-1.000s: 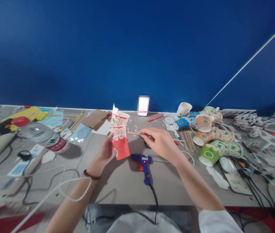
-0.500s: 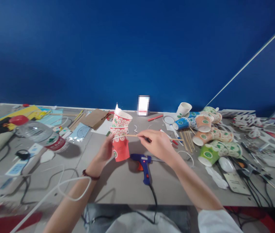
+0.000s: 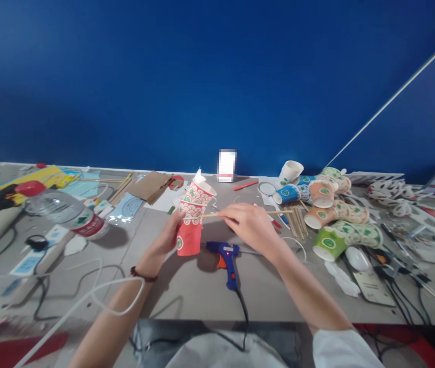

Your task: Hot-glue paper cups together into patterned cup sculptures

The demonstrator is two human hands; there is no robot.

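Observation:
My left hand (image 3: 166,237) is wrapped round the lower part of a stack of red patterned paper cups (image 3: 192,217), which leans to the right above the grey table (image 3: 202,291). My right hand (image 3: 248,225) pinches a thin wooden stick (image 3: 240,213) that lies level, its left end against the cup stack at mid height. A blue hot glue gun (image 3: 228,258) with a lit red lamp lies on the table just below both hands, its cord running toward me.
A heap of coloured paper cups (image 3: 332,214) and loose wooden sticks (image 3: 297,220) lie to the right. A water bottle (image 3: 64,212) lies on its side at left, with cables, a power strip (image 3: 29,263), cardboard (image 3: 150,186) and paper scraps around.
The cup stack has tipped from nearly upright to leaning right. My right hand has drawn the stick a little rightward and up, keeping it against the cups.

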